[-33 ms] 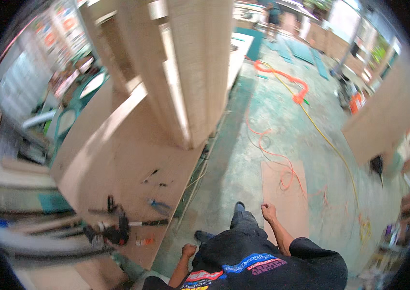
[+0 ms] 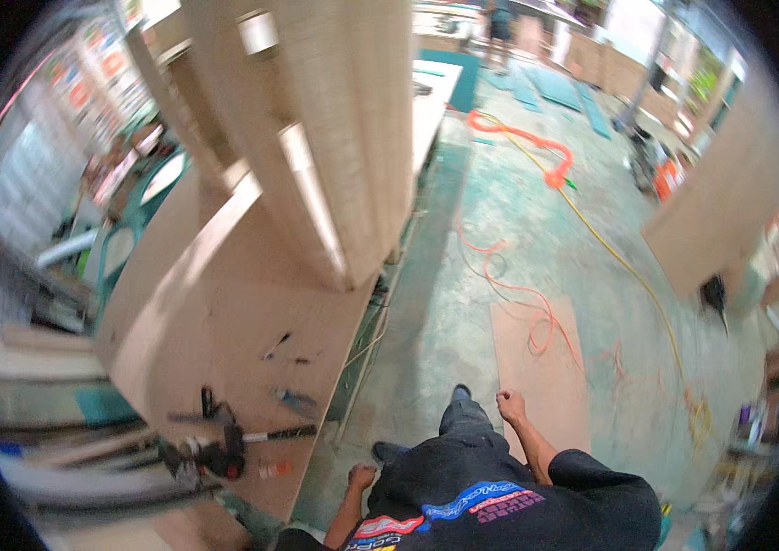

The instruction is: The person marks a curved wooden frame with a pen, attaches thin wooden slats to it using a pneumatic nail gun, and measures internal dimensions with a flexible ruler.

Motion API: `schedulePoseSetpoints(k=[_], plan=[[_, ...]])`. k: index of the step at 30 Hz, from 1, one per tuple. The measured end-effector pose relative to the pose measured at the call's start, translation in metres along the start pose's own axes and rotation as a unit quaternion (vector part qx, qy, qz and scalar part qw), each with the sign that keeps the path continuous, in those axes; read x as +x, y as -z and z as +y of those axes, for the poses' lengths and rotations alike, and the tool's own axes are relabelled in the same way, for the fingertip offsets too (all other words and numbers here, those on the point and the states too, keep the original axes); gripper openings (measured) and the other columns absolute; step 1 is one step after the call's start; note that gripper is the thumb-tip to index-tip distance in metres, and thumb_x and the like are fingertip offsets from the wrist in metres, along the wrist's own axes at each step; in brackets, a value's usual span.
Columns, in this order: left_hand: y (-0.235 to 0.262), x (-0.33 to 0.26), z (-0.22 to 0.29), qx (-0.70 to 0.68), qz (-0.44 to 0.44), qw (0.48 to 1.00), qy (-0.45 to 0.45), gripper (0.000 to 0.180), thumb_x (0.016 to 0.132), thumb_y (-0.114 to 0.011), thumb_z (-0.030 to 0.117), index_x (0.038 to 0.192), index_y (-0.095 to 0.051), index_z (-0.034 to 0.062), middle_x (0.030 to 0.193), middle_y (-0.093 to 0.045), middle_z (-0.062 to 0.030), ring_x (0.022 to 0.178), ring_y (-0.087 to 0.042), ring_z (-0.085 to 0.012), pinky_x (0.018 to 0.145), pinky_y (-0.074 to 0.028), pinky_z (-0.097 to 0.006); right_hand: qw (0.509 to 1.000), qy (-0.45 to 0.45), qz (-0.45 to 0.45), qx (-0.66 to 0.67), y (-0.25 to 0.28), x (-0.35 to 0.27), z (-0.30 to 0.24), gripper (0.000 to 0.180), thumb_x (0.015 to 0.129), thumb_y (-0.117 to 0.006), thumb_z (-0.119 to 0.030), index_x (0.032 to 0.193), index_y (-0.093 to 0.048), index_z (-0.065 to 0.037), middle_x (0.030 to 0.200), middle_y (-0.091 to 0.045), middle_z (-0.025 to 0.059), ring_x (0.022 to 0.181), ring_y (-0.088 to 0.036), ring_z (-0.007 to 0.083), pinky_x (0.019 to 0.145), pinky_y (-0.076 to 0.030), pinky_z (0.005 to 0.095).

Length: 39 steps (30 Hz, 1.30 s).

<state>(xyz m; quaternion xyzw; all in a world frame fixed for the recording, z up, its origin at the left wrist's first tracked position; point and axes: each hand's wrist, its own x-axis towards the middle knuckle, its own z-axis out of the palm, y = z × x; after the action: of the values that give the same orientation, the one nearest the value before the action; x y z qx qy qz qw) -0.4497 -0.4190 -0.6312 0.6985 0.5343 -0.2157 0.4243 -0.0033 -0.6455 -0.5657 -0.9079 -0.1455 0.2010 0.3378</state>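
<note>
My left hand (image 2: 362, 476) hangs low beside my body, fingers curled, next to the edge of a large brown wooden sheet (image 2: 215, 331). In front of my right hip is my right hand (image 2: 510, 404), fingers curled in as well, over a flat brown board (image 2: 541, 340) on the floor. Neither hand touches any of the work pieces, and nothing sticks out of either one. On the wooden sheet nearest my left hand lie a red and black power tool (image 2: 231, 450), blue-handled pliers (image 2: 296, 401), a small dark tool (image 2: 276, 345) and a small orange item (image 2: 274, 469).
A tall wooden frame (image 2: 353, 138) stands on the sheet. Across the greenish floor run an orange hose (image 2: 509, 133), a yellow hose (image 2: 623, 262) and a thin orange cord (image 2: 536, 308). A large panel (image 2: 729, 202) leans at right. Far back stands another person (image 2: 499, 35).
The view has shifted slightly, so the wooden frame and floor hoses appear a little further left. Both hands keep nearly the same place and curl.
</note>
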Motion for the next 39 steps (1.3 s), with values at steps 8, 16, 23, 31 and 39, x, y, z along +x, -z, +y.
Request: schedulePoseSetpoints(k=[8,16,23,31,39], plan=[[-0.015,0.06,0.139,0.09,-0.045,0.993,-0.055,0.057,0.083,-0.057,0.054,0.106,-0.074,0.0047,0.117,-0.068,-0.0217,0.112,-0.063,-0.0399,0.097,-0.049,-0.048,0.931,-0.198,-0.256,-0.168,0.042,-0.079,0.239,0.039,0.08,-0.064,-0.042,0.092,-0.074,-0.005,0.093,-0.071,0.0245,0.088,-0.07,0.0375,0.073,-0.054,0.0483],[-0.038,0.098,0.285,0.083,0.003,0.995,-0.056,0.048,0.084,-0.06,0.043,0.105,-0.073,0.002,0.111,-0.07,-0.0222,0.106,-0.065,-0.0417,0.094,-0.049,-0.047,0.909,-0.258,-0.327,-0.005,0.097,0.022,0.279,0.018,0.087,-0.062,-0.023,0.084,-0.07,-0.007,0.074,-0.068,0.0148,0.065,-0.069,0.0243,0.054,-0.053,0.0396],[0.043,0.109,0.419,-0.113,0.361,0.905,-0.196,0.028,0.086,-0.065,0.021,0.109,-0.065,0.0046,0.114,-0.064,-0.0176,0.113,-0.058,-0.0387,0.096,-0.045,-0.047,0.895,-0.336,0.01,0.292,0.201,0.146,0.206,0.018,0.092,-0.053,-0.016,0.093,-0.065,-0.002,0.076,-0.063,0.0085,0.06,-0.064,0.0185,0.045,-0.051,0.0326],[0.36,0.031,0.541,-0.13,0.863,0.484,-0.059,0.078,0.101,-0.048,0.053,0.152,-0.027,-0.0011,0.153,-0.032,-0.0265,0.139,-0.037,-0.0424,0.111,-0.034,-0.055,0.901,-0.354,-0.209,0.139,0.169,0.176,0.263,0.024,0.088,-0.056,-0.022,0.074,-0.068,-0.006,0.06,-0.062,0.012,0.049,-0.061,0.0187,0.043,-0.048,0.0369],[0.422,0.094,0.538,-0.084,0.886,0.43,0.154,0.061,0.109,-0.019,0.046,0.136,-0.044,-0.0033,0.13,-0.051,-0.0248,0.11,-0.06,-0.0385,0.086,-0.053,-0.048,0.922,-0.169,-0.326,-0.122,0.16,0.286,0.229,0.052,0.09,-0.052,-0.049,0.121,-0.068,-0.01,0.114,-0.071,0.0174,0.099,-0.069,0.0336,0.085,-0.053,0.0423]])
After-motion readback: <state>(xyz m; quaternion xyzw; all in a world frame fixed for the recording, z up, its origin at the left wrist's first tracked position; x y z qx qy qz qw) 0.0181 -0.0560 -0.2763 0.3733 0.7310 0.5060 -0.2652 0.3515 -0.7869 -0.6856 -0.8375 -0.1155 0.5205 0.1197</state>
